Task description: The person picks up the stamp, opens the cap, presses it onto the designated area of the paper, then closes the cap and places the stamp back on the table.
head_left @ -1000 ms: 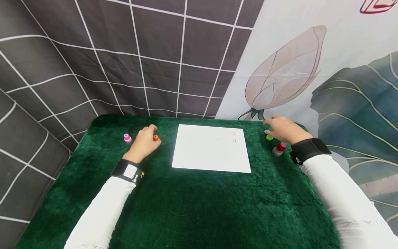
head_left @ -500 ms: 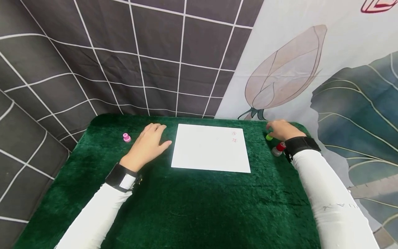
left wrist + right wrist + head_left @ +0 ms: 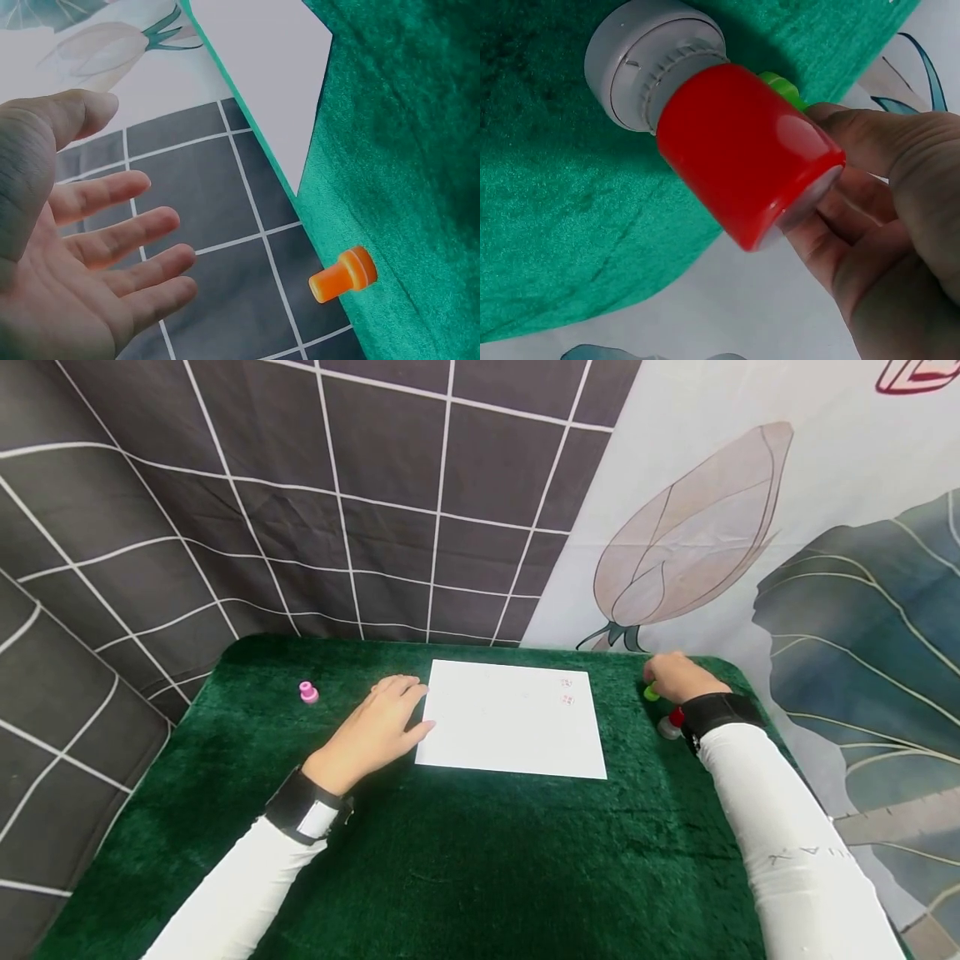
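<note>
1. Farthest left, the pink piece [image 3: 308,692] stands upright toward the back-left corner of the green-covered table [image 3: 465,860], well apart from the person's hands.
2. Next comes the orange piece [image 3: 343,275], blocked from the head view by a hand. The left wrist view shows it near the table's back edge, its wider end on the cloth, apart from the left hand.
3. The left hand [image 3: 378,722] is spread wide, palm bare and thumb held away from the fingers. Its fingertips and thumb overlap the left edge of the paper sheet; whether they touch it cannot be told. A black wristband [image 3: 303,806] sits between this hand and a white sleeve.
4. The white paper sheet [image 3: 510,727] lies flat toward the table's back edge. Two small reddish marks [image 3: 567,700] sit near its back-right corner.
5. The green piece [image 3: 651,692] is right of the sheet, toward the table's back-right corner, under the fingers of the right hand.
6. The red cylinder [image 3: 712,124], with a grey base on the cloth, stands just beside the green piece, nearer the front edge.
7. The right hand [image 3: 678,677] is drawn in narrow, pinching the green piece; some fingertips are hidden behind the red cylinder in the right wrist view.
</note>
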The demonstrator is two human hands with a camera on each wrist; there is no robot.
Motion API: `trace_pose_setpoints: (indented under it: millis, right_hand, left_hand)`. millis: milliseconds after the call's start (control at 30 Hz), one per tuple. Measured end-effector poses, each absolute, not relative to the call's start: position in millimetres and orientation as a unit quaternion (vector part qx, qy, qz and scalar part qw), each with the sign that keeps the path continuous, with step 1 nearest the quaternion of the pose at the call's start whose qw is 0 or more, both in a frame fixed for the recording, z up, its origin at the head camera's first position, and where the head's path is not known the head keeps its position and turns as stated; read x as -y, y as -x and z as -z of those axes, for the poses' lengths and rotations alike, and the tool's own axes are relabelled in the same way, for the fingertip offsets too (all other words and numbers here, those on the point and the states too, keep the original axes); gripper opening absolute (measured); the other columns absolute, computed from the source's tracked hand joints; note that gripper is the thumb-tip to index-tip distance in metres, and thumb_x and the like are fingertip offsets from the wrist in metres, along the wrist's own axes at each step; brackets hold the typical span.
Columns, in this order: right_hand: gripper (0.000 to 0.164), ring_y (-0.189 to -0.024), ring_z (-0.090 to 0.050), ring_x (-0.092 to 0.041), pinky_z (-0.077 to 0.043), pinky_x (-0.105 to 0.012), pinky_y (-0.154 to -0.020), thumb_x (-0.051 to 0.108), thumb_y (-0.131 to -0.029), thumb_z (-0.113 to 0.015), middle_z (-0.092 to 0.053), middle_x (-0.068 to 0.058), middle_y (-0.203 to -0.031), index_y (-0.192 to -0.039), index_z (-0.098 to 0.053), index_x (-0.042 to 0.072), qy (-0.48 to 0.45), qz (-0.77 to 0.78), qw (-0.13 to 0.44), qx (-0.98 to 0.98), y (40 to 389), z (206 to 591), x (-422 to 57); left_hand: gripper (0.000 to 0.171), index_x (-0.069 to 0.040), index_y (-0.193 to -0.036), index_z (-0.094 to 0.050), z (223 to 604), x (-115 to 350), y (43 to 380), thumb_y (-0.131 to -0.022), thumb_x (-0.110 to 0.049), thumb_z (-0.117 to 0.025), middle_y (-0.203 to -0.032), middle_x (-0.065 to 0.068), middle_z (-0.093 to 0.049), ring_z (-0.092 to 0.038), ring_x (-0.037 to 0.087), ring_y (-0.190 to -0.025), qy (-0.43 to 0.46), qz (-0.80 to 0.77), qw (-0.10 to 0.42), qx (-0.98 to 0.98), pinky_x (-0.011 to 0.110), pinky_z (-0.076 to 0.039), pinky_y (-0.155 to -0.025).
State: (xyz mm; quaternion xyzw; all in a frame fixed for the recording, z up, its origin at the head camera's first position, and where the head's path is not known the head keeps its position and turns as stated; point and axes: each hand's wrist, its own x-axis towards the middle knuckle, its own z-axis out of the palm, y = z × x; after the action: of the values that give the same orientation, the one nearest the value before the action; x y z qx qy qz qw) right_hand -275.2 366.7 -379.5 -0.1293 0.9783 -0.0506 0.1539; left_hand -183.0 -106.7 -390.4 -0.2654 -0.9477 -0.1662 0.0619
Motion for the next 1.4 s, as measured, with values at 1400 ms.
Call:
trace_pose_setpoints:
  millis: [1400]
  right_hand:
    - [0.026,-0.080,-0.067,-0.016,-0.062,-0.035,-0.066,-0.002,-0.078,-0.077,-0.066,-0.005,-0.099,-0.100,-0.068,0.008,0.347,0.227,-0.230,-0.880,179.0,319.0,-241.7]
  left_hand:
    - [0.036,-0.005,-0.122,-0.065,331.0,32.8,153.6,-0.089,-0.021,-0.068,-0.122,0.009,-0.067,-0.061,0.018,-0.110,0.305,0.402,0.206,0.838,0.040,-0.055,-0.096]
